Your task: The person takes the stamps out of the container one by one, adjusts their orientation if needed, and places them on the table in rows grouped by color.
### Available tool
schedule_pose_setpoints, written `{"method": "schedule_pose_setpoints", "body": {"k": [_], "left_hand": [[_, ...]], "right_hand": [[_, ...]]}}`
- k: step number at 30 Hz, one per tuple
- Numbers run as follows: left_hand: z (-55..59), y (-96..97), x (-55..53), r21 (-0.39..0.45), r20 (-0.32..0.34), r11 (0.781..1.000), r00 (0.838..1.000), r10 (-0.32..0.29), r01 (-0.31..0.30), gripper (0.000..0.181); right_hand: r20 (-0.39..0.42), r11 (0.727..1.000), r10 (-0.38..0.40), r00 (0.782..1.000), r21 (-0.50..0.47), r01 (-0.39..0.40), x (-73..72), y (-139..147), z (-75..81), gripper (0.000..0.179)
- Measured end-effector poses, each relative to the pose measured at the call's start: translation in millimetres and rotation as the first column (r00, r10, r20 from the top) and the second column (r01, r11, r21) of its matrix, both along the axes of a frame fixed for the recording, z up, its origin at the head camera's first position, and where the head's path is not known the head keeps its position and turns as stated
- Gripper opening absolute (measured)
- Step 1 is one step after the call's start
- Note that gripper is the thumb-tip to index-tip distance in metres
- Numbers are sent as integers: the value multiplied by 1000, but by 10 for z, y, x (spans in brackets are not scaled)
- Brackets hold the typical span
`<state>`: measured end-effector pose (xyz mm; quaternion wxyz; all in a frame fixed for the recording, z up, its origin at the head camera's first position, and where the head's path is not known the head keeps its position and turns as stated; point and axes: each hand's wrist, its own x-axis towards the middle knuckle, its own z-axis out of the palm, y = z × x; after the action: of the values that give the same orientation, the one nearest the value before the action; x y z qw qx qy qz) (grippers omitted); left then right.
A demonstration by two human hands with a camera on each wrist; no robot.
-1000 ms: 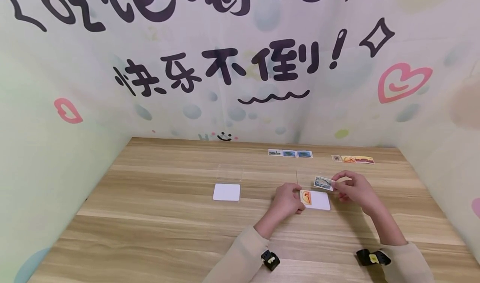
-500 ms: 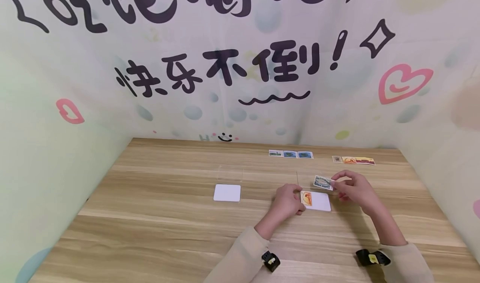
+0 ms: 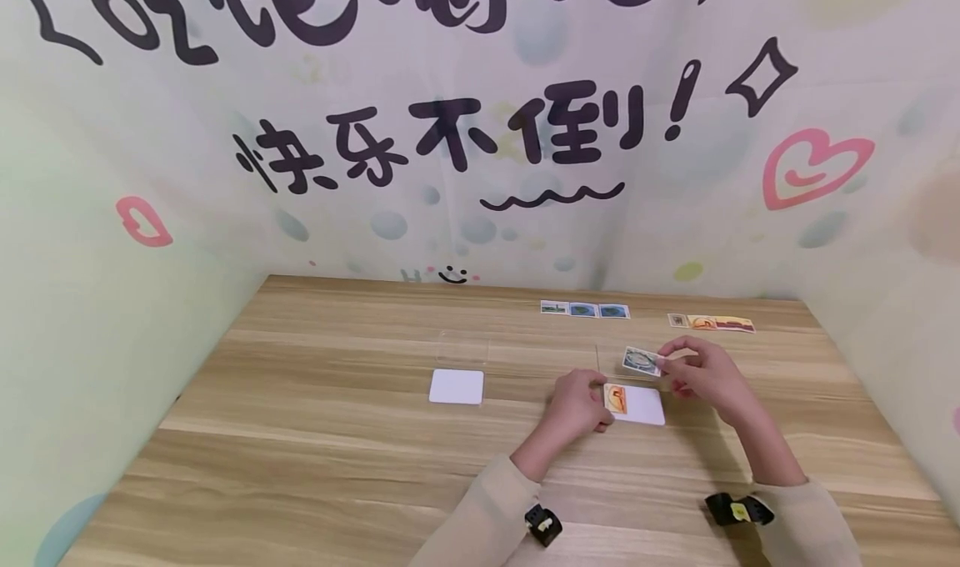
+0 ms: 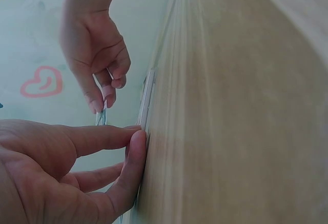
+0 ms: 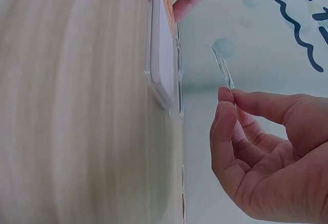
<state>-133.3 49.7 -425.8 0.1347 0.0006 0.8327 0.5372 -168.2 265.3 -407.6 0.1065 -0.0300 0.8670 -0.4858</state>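
In the head view, a flat white case (image 3: pixel 645 405) with rounded corners lies on the table, an orange stamp (image 3: pixel 616 399) at its left end. My left hand (image 3: pixel 576 404) holds that left end between thumb and index finger; the left wrist view shows both fingertips at its edge. Between thumb and index finger, my right hand (image 3: pixel 703 375) pinches a blue-grey stamp (image 3: pixel 641 361) by its right edge. This stamp hangs above the far side of the case, apart from it, and appears nearly edge-on in the right wrist view (image 5: pixel 223 68).
Another white case (image 3: pixel 457 386) lies to the left, with a clear flat panel (image 3: pixel 462 348) behind it. Farther back are a row of blue and green stamps (image 3: pixel 584 309) and a row of brown, orange and red stamps (image 3: pixel 711 323). A printed cloth (image 3: pixel 360 242) bounds the table's back.
My right hand has shifted slightly left and away from me relative to the case, carrying the blue-grey stamp. The left hand keeps its hold on the case. The head view has shifted slightly.
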Motion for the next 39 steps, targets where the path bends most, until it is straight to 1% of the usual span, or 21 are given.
{"method": "schedule_pose_setpoints", "body": {"k": [11,19,26,30,39], "left_hand": [[-28,6,-5,0,-3,1000,1000,1,-1,52],[-25,7,-8,-3,5,1000,1000,4,-4,52],[-31,5,-12,-3,-1,1000,1000,2,-2,53],[-27,11,-13,8,16,1000,1000,9,-9,52],[-11,15,-8,16,18,1000,1000,11,-11,50]], "right_hand": [[0,1000,9,1000,-15,-9,-36,-67,26,27],[-1,1000,18,1000,-12,-18,-59,-93,31,26],[10,1000,11,1000,-14,-11,-65,-117,45,27],[16,1000,9,1000,-12,-9,-80,-120,42,27],[30,1000,10,999,-23,-10,-127,-142,36,27]]}}
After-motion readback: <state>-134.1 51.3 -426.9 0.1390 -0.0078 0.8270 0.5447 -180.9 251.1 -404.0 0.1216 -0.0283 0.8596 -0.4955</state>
